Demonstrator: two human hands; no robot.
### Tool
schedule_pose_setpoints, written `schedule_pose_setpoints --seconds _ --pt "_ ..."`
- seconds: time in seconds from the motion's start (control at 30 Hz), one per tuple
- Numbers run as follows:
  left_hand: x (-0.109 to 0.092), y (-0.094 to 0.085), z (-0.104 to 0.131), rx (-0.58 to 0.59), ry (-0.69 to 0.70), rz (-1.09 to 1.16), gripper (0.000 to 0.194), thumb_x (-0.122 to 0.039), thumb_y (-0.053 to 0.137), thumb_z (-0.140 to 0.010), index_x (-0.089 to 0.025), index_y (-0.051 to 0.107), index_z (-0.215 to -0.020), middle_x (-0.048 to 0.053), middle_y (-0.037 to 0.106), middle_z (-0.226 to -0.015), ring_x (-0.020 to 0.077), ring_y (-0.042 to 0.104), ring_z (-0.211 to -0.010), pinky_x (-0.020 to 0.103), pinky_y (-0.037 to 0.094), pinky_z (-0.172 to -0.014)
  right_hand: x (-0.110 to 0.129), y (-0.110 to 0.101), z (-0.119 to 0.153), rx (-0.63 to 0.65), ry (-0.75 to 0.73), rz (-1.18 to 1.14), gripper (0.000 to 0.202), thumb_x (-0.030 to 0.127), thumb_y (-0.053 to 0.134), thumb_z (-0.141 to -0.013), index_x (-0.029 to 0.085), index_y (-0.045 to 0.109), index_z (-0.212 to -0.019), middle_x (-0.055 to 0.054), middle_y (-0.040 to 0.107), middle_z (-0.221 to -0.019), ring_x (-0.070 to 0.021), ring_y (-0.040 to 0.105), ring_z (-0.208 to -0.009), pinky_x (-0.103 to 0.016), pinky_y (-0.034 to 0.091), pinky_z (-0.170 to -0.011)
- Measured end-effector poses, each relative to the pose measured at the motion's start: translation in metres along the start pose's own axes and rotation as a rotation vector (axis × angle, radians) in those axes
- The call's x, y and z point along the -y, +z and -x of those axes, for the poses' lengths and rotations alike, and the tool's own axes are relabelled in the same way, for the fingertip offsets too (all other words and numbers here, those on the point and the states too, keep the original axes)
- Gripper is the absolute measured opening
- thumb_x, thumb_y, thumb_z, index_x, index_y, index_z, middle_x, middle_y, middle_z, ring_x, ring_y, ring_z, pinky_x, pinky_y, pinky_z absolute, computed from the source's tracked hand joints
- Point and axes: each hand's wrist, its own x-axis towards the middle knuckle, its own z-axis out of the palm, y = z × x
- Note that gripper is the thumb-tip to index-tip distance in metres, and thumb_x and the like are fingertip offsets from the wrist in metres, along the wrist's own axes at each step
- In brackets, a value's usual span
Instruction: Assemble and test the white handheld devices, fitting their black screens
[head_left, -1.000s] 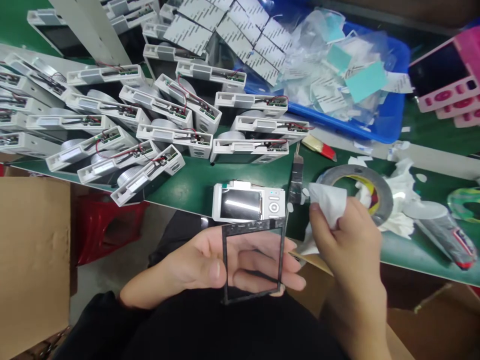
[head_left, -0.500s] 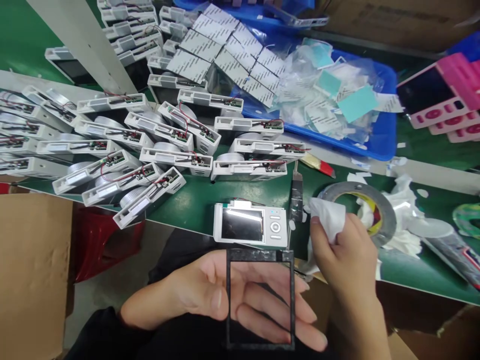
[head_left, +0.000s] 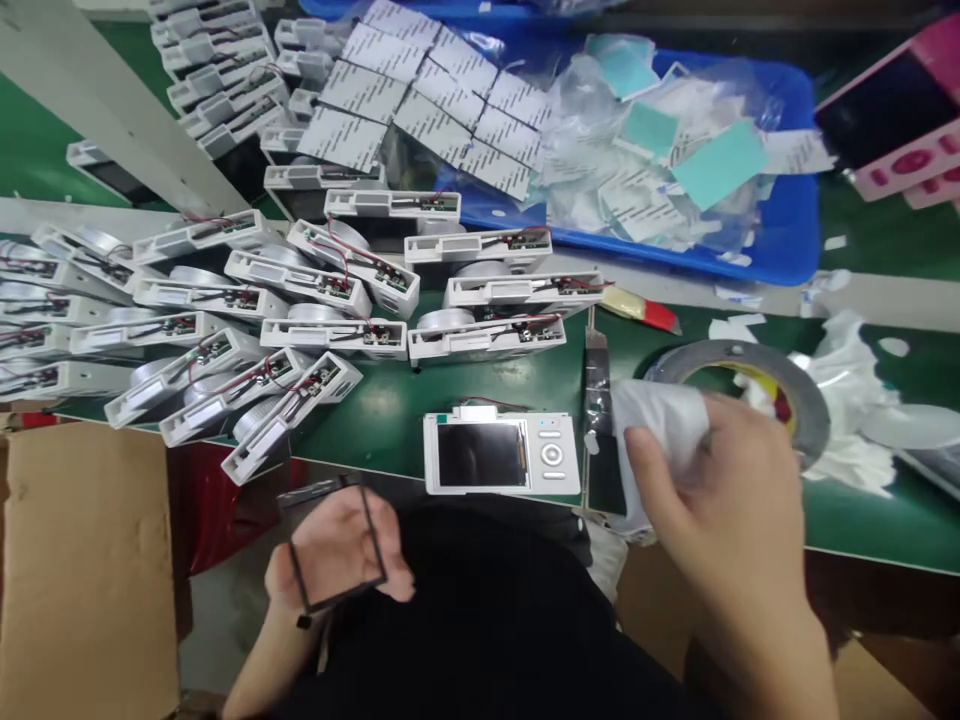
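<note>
My left hand (head_left: 341, 545) is down at the lower left, off the bench's front edge. It grips a clear screen cover with a black border (head_left: 345, 595), held tilted, and its palm shows through the pane. On the right, my right hand (head_left: 739, 490) is closed on a crumpled white wipe (head_left: 660, 425) over the bench edge. Between the two hands a white digital camera (head_left: 551, 425) lies on the green bench, its dark display facing up. Just right of the camera lies a dark-handled tool (head_left: 596, 385), partly behind the wipe.
Several open white camera bodies (head_left: 487, 340) with red wires stand along the left and middle. A blue tray (head_left: 780, 260) of films and labels is behind. A grey tape roll (head_left: 814, 400), a red-tipped brush (head_left: 637, 307) and pink cameras (head_left: 911, 165) are to the right. A cardboard box (head_left: 86, 570) stands lower left.
My left hand has moved left with the screen cover, which is now tilted. My right hand, still holding the wipe, has shifted slightly right. The whole view has also shifted a little.
</note>
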Motion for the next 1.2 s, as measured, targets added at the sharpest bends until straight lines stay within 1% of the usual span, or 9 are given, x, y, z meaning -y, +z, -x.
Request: schedule_pose_setpoints --seconds 0.1,0.3,0.4,0.5,0.6,0.67,0.77,0.93,1.2 --pt "-0.005 -0.015 0.024 -0.131 0.053 -0.061 0.061 -0.055 0.088 -0.083 -0.032 0.07 -0.136 0.004 0.076 -0.114 0.0226 0.081 -0.098 0.038 0.069 -0.091 0.002 -0.002 -0.003 -0.03 -0.097 -0.04 0.071 0.07 0.049 -0.098 0.012 0.063 -0.137 -0.03 0.064 -0.14 -0.0473 0.062 -0.132 -0.067 0.052 -0.104" --pt "-0.012 -0.012 0.036 -0.254 0.276 -0.608 0.075 -0.064 0.091 -0.073 -0.023 0.075 -0.133 0.01 0.079 -0.107 0.0288 0.078 -0.087 0.043 0.072 -0.078 0.011 0.004 -0.004 0.102 -0.239 -0.152 0.07 0.064 0.043 -0.106 0.024 0.038 -0.164 -0.026 0.059 -0.151 -0.0434 0.061 -0.137 -0.077 0.043 -0.112" --pt "-0.016 -0.001 0.029 -0.351 0.309 -0.8 0.076 -0.073 0.083 -0.078 -0.02 0.075 -0.132 0.009 0.077 -0.102 0.0262 0.074 -0.086 0.039 0.069 -0.082 0.011 0.009 -0.002 0.127 -0.196 -0.132 0.054 0.048 0.053 -0.107 0.026 0.048 -0.157 -0.021 0.063 -0.149 -0.0393 0.062 -0.139 -0.073 0.041 -0.118" --pt "-0.016 0.008 0.011 -0.409 0.273 -0.809 0.073 -0.078 0.07 -0.087 -0.023 0.073 -0.134 0.007 0.075 -0.105 0.0229 0.073 -0.088 0.036 0.066 -0.088 0.018 0.006 -0.006 0.048 -0.175 -0.126 0.05 0.044 0.057 -0.105 0.018 0.056 -0.148 -0.025 0.066 -0.142 -0.0423 0.065 -0.132 -0.073 0.045 -0.113" --pt "-0.011 0.014 -0.012 -0.357 0.342 -0.779 0.071 -0.081 0.065 -0.088 -0.023 0.074 -0.129 0.006 0.076 -0.106 0.021 0.073 -0.089 0.031 0.065 -0.083 0.039 -0.002 -0.017 -0.014 -0.319 -0.126 0.033 0.031 0.065 -0.101 0.015 0.065 -0.13 -0.016 0.076 -0.107 -0.0291 0.072 -0.097 -0.05 0.056 -0.101" --pt "-0.007 0.018 -0.024 -0.427 0.347 -0.726 0.068 -0.077 0.068 -0.09 -0.021 0.072 -0.129 0.008 0.077 -0.111 0.0211 0.073 -0.09 0.03 0.064 -0.079 0.058 -0.006 -0.027 0.087 -0.456 -0.224 0.017 0.021 0.066 -0.101 0.018 0.069 -0.118 -0.005 0.073 -0.087 -0.0205 0.063 -0.078 -0.039 0.054 -0.089" --pt "-0.001 0.025 -0.035 -0.478 0.313 -0.688 0.065 -0.075 0.066 -0.092 -0.024 0.07 -0.13 0.009 0.076 -0.129 0.0248 0.075 -0.099 0.03 0.062 -0.074 0.084 -0.001 -0.041 0.206 -0.544 -0.297 0.017 0.019 0.063 -0.103 0.017 0.072 -0.117 -0.003 0.07 -0.084 -0.021 0.055 -0.076 -0.038 0.045 -0.075" --pt "0.002 0.023 -0.039 -0.404 0.296 -0.571 0.067 -0.074 0.07 -0.088 -0.028 0.066 -0.136 0.009 0.074 -0.137 0.023 0.072 -0.092 0.033 0.056 -0.074 0.104 0.016 -0.052 0.262 -0.566 -0.236 0.018 0.016 0.064 -0.099 0.019 0.079 -0.108 -0.003 0.065 -0.081 -0.0228 0.05 -0.073 -0.038 0.034 -0.066" --pt "-0.004 0.003 -0.036 -0.237 0.224 -0.632 0.07 -0.059 0.076 -0.089 -0.02 0.06 -0.145 0.018 0.065 -0.15 0.0263 0.071 -0.102 0.036 0.057 -0.083 0.107 0.013 -0.049 0.33 -0.572 -0.272 0.017 0.015 0.06 -0.102 0.019 0.073 -0.091 -0.003 0.068 -0.082 -0.0209 0.05 -0.073 -0.037 0.035 -0.067"
